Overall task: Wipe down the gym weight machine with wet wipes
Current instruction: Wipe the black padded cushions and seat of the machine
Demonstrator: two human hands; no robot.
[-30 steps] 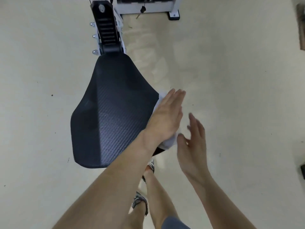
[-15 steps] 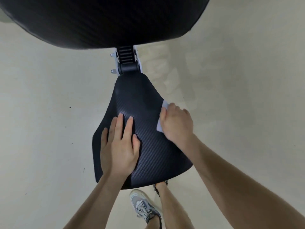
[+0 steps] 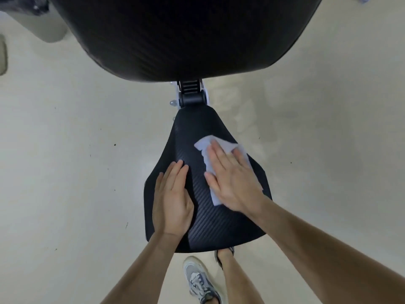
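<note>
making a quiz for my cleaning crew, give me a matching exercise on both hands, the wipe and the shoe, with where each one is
Column one:
1 left hand
2 right hand
3 wet wipe
4 sneaker

Column two:
a on the floor
b flat on the bare seat pad
c pressing down on the wet wipe
d spread over the right part of the seat pad

Pairs: 1-b, 2-c, 3-d, 4-a
</note>
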